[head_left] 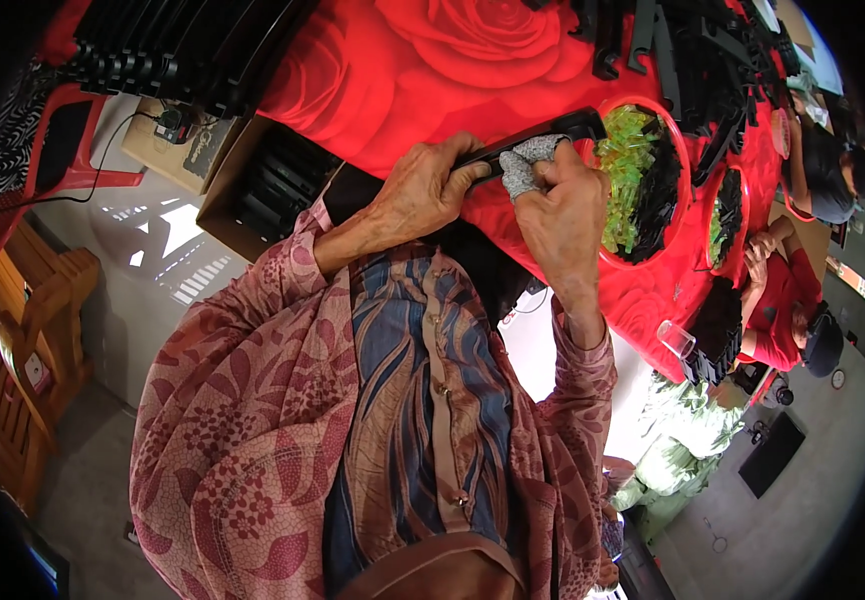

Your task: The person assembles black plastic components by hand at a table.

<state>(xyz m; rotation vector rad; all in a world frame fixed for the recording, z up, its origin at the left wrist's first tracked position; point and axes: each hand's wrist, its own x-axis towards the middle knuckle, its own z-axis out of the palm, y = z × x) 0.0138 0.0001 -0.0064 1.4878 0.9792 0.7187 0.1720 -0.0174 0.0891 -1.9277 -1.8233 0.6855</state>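
Observation:
A long black plastic strip [581, 127] is held slanting above the red rose-patterned tablecloth [373, 110]. My left hand [421, 192] is closed round its near-left end, thumb on top. My right hand [571, 212] is closed on a bunched grey cloth [523, 175] and presses it against the strip's middle. The strip's far end sticks out past the right fingers, close to a red-rimmed basin [686, 170]. That basin holds yellow-green translucent pieces [625, 165] and black pieces [653, 200].
Stacked black parts [168, 50] stand at the upper left, above an open cardboard box [215, 205] of black parts. Loose black parts [693, 60] lie at the upper right. Beyond a smaller basin [745, 215] sits a person in red [785, 300]. A clear cup [676, 340] stands near the table edge.

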